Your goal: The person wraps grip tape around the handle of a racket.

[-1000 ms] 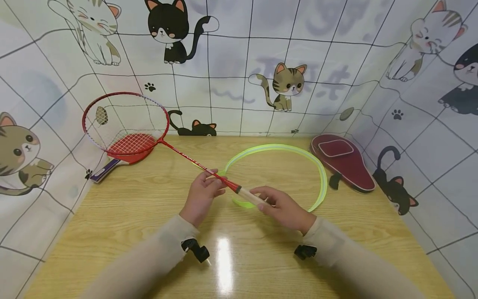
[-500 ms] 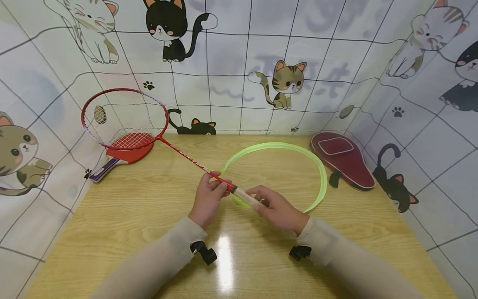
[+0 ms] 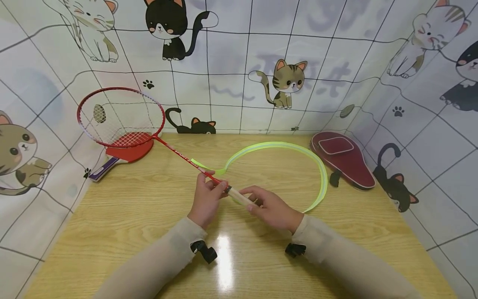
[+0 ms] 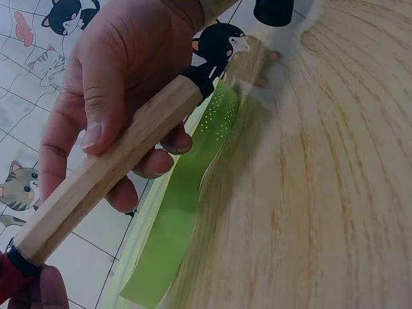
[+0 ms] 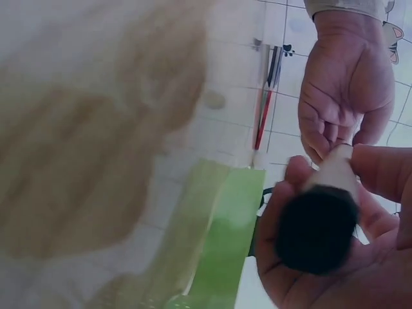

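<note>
Red badminton racket [image 3: 181, 155] between the two hands: holding it tilted above the bench [image 3: 130, 207], with its strung head reaching out to the far left. Pinching the red cone [image 4: 9, 280] between thumb and fingertips of the left hand [image 3: 205, 199], just above the wooden handle [image 4: 119, 161]. Gripping that handle near its black butt cap [image 5: 315, 232] with the right hand [image 3: 274, 209], thumb on one side and fingers curling round the other. Wearing beige sleeves [image 3: 347, 257], with a small black device [image 3: 203, 251] near each wrist.

Seeing, just beyond the hands, a fluorescent yellow-green reflective strip [image 3: 278, 145] lying in an open loop on the bench, passing behind the racket and showing pale dots near one end in the left wrist view. Looking through the strings at a red table tennis paddle [image 3: 136, 153], resting with its purple handle pointing to the near left. Finding at the far right a maroon paddle case [image 3: 345, 162] with white piping, lying just beside the loop, and a black tab [image 3: 335, 179] next to it. Facing, behind everything, white walls [image 3: 231, 54] printed with cartoon cats and grid lines.
</note>
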Demonstrator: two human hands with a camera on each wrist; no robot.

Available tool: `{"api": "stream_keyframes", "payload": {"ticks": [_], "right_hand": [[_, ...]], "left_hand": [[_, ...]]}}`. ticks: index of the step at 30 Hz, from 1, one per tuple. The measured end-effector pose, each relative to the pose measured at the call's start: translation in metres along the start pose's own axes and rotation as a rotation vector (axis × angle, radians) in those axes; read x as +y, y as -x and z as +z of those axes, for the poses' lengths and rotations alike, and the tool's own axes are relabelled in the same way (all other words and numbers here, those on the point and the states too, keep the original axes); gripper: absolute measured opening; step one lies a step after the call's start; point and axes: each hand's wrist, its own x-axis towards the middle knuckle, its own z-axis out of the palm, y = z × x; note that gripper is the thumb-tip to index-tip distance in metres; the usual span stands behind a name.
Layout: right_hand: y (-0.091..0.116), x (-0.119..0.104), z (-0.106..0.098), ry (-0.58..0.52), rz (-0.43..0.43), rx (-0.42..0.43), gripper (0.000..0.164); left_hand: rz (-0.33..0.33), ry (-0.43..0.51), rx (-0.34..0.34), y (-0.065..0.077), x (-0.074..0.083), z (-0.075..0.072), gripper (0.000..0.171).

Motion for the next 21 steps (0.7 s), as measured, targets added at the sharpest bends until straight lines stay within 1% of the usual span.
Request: {"api": "stream_keyframes", "payload": {"ticks": [4,6,10,14,19,21], "right_hand": [[-0.002,-0.005,-0.004,0.108,0.002,0.003,0.037],[-0.003,-0.008,-0.007,0.163,-0.014,0.019,0.033],[-0.011,-0.011,-0.016,0.223,-0.022,0.030,0.032],[-0.025,-0.005,-0.027,0.242,0.021,-0.018,0.035],[-0.035,0.004,-0.034,0.233,0.087,-0.098,0.038],[-0.038,0.006,-0.036,0.234,0.090,-0.132,0.039]], "left_hand": [[-0.010,-0.022,0.012,0.000,-0.001,-0.002,0.047],[-0.011,-0.024,0.013,0.000,-0.001,-0.002,0.048],[-0.006,-0.023,0.015,-0.001,-0.002,-0.004,0.049],[-0.007,-0.018,0.027,-0.002,-0.005,-0.006,0.048],[-0.013,-0.027,0.024,-0.003,-0.008,-0.006,0.048],[-0.013,-0.033,0.023,-0.004,-0.009,-0.006,0.049]]}}
